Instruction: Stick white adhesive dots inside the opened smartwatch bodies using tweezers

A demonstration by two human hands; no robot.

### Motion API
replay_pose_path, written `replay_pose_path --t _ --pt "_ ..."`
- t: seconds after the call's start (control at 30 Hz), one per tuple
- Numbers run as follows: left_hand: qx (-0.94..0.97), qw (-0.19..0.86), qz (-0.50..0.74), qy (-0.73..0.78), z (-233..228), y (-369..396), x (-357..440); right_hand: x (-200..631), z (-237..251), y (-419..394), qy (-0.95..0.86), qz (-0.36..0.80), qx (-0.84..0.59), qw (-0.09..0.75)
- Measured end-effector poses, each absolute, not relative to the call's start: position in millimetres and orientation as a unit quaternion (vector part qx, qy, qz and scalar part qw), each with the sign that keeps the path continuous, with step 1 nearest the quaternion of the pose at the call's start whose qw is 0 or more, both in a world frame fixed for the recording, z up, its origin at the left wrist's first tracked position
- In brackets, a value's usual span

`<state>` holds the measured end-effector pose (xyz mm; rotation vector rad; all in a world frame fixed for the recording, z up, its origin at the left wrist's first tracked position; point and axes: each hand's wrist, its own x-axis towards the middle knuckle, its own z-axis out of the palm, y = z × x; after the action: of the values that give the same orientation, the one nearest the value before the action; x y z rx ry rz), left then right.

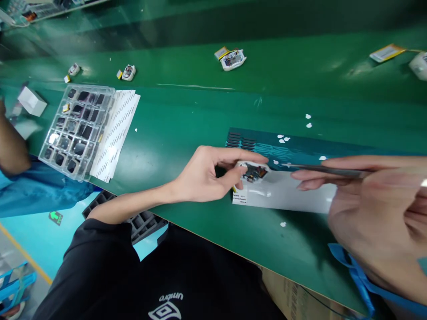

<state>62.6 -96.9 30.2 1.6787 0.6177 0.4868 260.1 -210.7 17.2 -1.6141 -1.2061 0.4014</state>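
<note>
My left hand (213,173) pinches a small white device housing (255,172) between thumb and fingers, with its open side and circuit board facing up. In my right hand (373,200) is a pair of thin metal tweezers (328,169), gripped with the tips pointing left. Those tips are a little right of the housing, apart from it, near a small white sticker-like piece (275,162). Beneath both hands lies a glossy white strip (287,198) with print at its left end. Behind it is a dark teal sheet (263,146) bearing black strips.
Opened housings (233,60) with yellow-edged batteries (387,52) sit along the back of the green bench (167,129). A clear compartment tray (80,129) of dark parts rests on printed sheets (116,133) at left. Another person's arm (13,146) shows at far left.
</note>
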Motion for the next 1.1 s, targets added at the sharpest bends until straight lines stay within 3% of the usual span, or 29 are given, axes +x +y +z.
replay_pose_path --t 0.13,0.23,0.33,0.57,0.7,0.87,1.1 --pt "0.815 0.408 0.288 0.294 25 -79 59 271 19 -196 -0.563 0.126 -0.663 0.477" --pt "0.881 0.277 0.236 0.303 19 -68 57 276 18 -185 -0.597 0.115 -0.674 0.420" --pt "0.907 0.227 0.194 0.298 13 -67 58 279 17 -180 -0.608 0.126 -0.670 0.406" --pt "0.920 0.177 0.178 0.300 5 -78 62 285 14 -179 -0.640 0.143 -0.654 0.379" --pt "0.938 0.205 0.182 0.210 3 -75 63 286 13 -178 -0.649 0.132 -0.648 0.377" --pt "0.938 0.269 0.137 0.170 -2 -73 69 282 8 -175 -0.674 0.079 -0.622 0.390" --pt "0.939 0.260 0.137 0.182 -5 -71 77 283 -4 -169 -0.701 -0.040 -0.606 0.373"
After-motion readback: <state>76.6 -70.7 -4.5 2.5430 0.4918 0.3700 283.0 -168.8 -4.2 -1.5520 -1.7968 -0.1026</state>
